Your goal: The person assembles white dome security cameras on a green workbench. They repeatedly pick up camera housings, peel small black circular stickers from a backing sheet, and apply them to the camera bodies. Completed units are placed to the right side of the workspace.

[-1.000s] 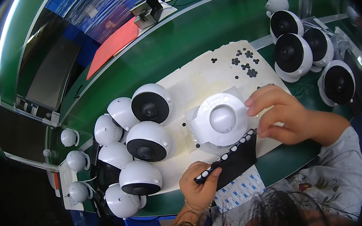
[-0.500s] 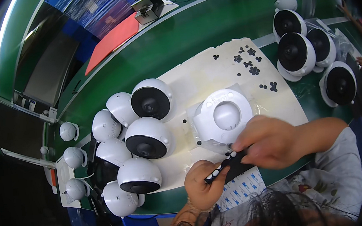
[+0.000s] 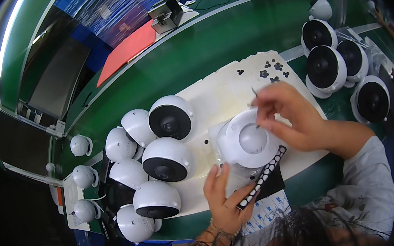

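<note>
My left hand (image 3: 226,207) pinches the lower end of a narrow black strip (image 3: 265,172) with rows of white oval spots, its other fingers raised beside the white base. The strip slants up to the right over a black sheet (image 3: 274,183). My right hand (image 3: 288,113) is raised above the right side of a white ring-shaped base (image 3: 234,144) with a round recess. Its fingers close on something thin and dark, too small to make out. The base rests on clear plastic film on the cream board (image 3: 203,91). Printed backing paper (image 3: 268,207) lies under the black sheet.
Several white ball-shaped cameras (image 3: 165,160) with black fronts crowd the left, and more cameras (image 3: 323,66) stand at the right. Small black discs (image 3: 264,73) lie in clusters on the board's far right. A red sheet (image 3: 127,52) and a metal box (image 3: 166,18) are at the back.
My right hand has moved up from the strip to above the base. The strip has turned and shows its white ovals. My left fingers have spread upward. The whole view has shifted slightly.
</note>
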`<action>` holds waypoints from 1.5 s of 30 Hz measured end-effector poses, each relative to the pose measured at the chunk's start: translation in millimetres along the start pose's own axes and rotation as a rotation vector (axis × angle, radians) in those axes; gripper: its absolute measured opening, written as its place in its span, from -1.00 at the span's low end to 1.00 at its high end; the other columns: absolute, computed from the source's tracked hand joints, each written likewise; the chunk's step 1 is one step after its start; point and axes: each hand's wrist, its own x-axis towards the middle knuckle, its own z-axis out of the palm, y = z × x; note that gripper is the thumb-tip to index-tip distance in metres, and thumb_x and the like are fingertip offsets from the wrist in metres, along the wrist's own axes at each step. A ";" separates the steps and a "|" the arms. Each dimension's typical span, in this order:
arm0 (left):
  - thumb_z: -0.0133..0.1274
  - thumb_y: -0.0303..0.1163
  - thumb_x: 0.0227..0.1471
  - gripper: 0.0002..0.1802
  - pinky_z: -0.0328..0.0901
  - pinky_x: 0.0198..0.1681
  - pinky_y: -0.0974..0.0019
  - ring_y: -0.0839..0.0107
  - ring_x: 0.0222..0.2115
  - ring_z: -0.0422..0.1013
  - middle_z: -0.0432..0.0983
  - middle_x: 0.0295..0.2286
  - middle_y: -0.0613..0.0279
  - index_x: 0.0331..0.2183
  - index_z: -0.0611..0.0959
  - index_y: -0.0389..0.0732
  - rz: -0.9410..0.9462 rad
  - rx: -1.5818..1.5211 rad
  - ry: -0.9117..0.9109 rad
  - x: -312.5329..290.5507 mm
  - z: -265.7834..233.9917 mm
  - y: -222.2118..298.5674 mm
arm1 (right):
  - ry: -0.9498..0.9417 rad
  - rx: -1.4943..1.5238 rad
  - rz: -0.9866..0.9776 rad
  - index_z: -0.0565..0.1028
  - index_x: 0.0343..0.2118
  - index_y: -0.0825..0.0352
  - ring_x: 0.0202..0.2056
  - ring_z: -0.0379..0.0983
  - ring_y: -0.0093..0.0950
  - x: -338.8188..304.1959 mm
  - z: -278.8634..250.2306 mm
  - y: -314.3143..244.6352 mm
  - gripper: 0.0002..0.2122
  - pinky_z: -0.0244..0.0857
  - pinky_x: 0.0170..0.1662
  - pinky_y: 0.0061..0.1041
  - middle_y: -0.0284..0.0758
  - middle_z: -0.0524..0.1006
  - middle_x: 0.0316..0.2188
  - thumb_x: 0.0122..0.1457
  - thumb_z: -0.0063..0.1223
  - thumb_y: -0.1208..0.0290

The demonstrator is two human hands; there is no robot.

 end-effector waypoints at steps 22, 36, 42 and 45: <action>0.20 -0.49 -0.51 -0.69 0.07 -0.11 0.18 0.06 -0.08 0.18 0.21 -0.05 -0.16 -0.48 0.60 -0.14 0.075 -0.078 -0.156 -1.9 0.2 -5.8 | 0.030 -0.250 0.054 0.20 0.00 0.23 -0.40 0.34 -0.43 -3.8 -0.9 11.3 -0.52 0.27 -0.32 -0.56 -0.26 0.34 -0.36 -0.06 -0.12 0.67; 0.17 -0.48 -0.45 -0.72 0.06 -0.10 0.18 0.08 -0.08 0.17 0.25 -0.07 -0.09 -0.47 0.58 -0.19 0.089 -0.083 -0.133 -3.9 3.2 -3.0 | -0.087 -0.027 0.136 -0.08 0.04 0.36 -0.26 0.35 -0.41 8.0 11.1 9.0 -0.44 0.14 -0.08 -0.41 -0.32 0.38 -0.47 0.00 -0.09 0.66; 0.14 -0.37 -0.44 -0.60 0.00 -0.05 0.12 0.19 -0.02 0.13 0.21 -0.03 0.00 -0.35 0.57 -0.08 0.088 -0.097 -0.150 -9.8 4.4 -9.0 | -0.139 0.003 0.156 -0.09 0.04 0.38 -0.27 0.35 -0.41 11.2 17.4 13.1 -0.44 0.13 -0.06 -0.39 -0.30 0.37 -0.46 0.01 -0.11 0.66; 0.13 -0.37 -0.44 -0.61 -0.01 -0.04 0.12 0.19 -0.02 0.13 0.21 -0.03 0.00 -0.36 0.57 -0.09 0.082 -0.094 -0.150 -9.7 4.0 -9.0 | -0.043 0.043 0.155 0.07 0.02 0.33 -0.31 0.31 -0.35 9.0 24.5 14.8 -0.50 0.03 -0.07 -0.40 -0.32 0.41 -0.46 -0.04 -0.11 0.64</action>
